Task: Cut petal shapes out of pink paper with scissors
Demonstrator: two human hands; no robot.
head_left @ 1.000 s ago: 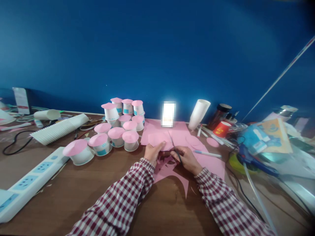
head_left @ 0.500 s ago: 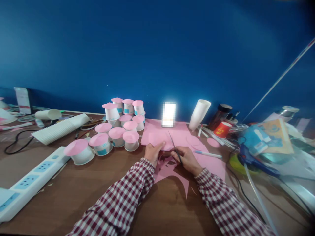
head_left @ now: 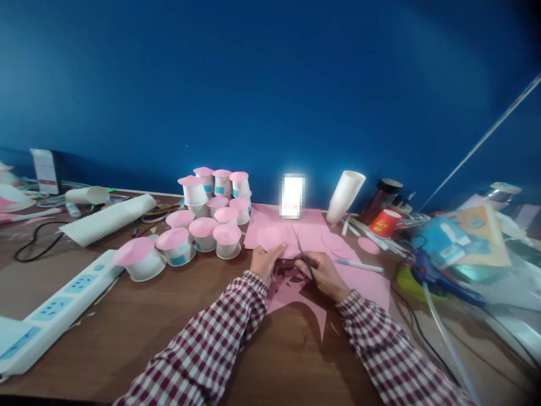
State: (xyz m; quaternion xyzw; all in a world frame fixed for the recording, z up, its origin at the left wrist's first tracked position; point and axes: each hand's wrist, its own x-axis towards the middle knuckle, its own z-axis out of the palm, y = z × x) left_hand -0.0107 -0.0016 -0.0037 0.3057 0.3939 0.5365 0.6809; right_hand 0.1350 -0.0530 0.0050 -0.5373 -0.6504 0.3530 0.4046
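My left hand (head_left: 267, 263) pinches a piece of pink paper (head_left: 275, 239) between thumb and fingers, over the desk's middle. My right hand (head_left: 324, 275) is closed around a pair of scissors (head_left: 310, 269), whose blades point away from me beside the paper's right edge. Whether the blades touch the paper is hard to tell. Beneath both hands lies a pink offcut (head_left: 291, 298) with curved, pointed edges and small scraps on it. Larger pink sheets (head_left: 315, 219) spread out behind and to the right, with a capped pen (head_left: 361, 266) on top.
Several paper cups with pink paper tops (head_left: 203, 228) stand left of my hands. A power strip (head_left: 54, 316) and a stack of white cups (head_left: 110, 220) lie farther left. On the right are a red cup (head_left: 384, 223), a blue glue gun (head_left: 443, 279) and cables.
The view has turned slightly, so everything sits a little farther right. Both hands keep nearly the same pose, holding the pink paper and the scissors.
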